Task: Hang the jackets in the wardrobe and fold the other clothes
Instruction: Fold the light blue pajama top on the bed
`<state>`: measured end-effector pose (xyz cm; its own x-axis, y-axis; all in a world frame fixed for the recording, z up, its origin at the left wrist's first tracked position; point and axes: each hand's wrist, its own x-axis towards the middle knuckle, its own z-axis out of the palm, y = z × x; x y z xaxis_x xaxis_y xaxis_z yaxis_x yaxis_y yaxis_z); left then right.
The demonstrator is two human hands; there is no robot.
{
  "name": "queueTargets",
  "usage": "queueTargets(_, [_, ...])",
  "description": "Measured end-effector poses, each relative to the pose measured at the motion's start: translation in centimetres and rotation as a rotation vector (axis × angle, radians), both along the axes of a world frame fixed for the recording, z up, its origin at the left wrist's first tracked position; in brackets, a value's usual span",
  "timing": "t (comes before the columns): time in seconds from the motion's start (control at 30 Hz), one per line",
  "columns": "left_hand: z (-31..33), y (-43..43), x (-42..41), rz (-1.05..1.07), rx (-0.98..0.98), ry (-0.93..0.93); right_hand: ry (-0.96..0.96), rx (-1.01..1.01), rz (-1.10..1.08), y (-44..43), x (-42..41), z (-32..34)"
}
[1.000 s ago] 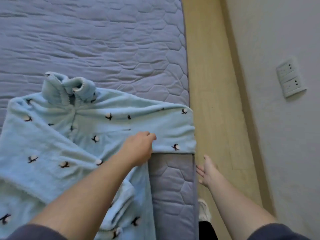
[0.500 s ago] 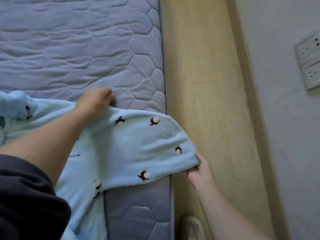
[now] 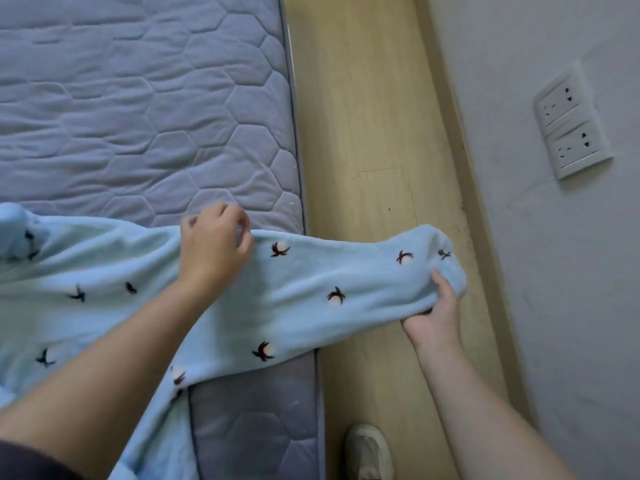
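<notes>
The top lies on the mattress, pinched by the left hand. Its sleeve is stretched past the right edge, the cuff grasped by the right hand. Folding it inward is judged next.

A quilted grey-blue mattress fills the view from 9 to 12 o'clock. Its surface is stitched in hexagons and lightly wrinkled, and its piped edge runs down toward 6 o'clock. Just beside it, a strip of pale wooden floor runs from 12 to 6 o'clock, with a plank joint showing near the centre. A tan skirting board borders the floor toward 1 o'clock. Beyond it stands a plain off-white wall, faintly scuffed, with a white double socket plate at 2 o'clock. The light is soft and even.
</notes>
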<state>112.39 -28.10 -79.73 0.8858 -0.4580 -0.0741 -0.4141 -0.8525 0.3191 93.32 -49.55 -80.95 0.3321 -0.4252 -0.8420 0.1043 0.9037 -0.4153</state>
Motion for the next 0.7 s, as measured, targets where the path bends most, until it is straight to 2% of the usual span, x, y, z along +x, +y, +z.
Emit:
queueTargets(0.07, [2.3,-1.2,-1.6,0.093,-0.142,0.165,-0.053,-0.083,0.039,-0.5,0.2,2.9])
queueTargets(0.2, [10.6,-4.6,-3.1,0.326,-0.602,0.983,-0.17,-0.44,0.329,1.5,2.2,9.8])
queueTargets(0.23, [13.2,-4.7,-2.9,0.343,-0.676,1.104,-0.179,-0.576,0.457,3.0,2.7,11.7])
queueTargets(0.3, [18.0,-3.4,-2.2,0.346,-0.727,1.211,-0.206,-0.84,0.696,6.6,3.4,15.1])
queueTargets(0.4, [23.7,2.1,-1.5,0.351,-0.579,1.155,-0.3,-1.181,0.985,13.7,3.7,18.8])
queueTargets(0.5, [26.4,10.2,-2.0,0.532,-0.441,0.898,-0.446,-1.514,1.208,21.9,3.6,20.8])
queueTargets(0.6, [27.0,21.1,-3.5,0.734,-0.424,0.686,-0.614,-1.507,1.412,30.1,2.3,21.2])
queueTargets(0.7, [25.3,33.4,-6.4,0.968,-0.3,0.604,-0.503,-1.356,1.492,35.8,0.3,19.0])
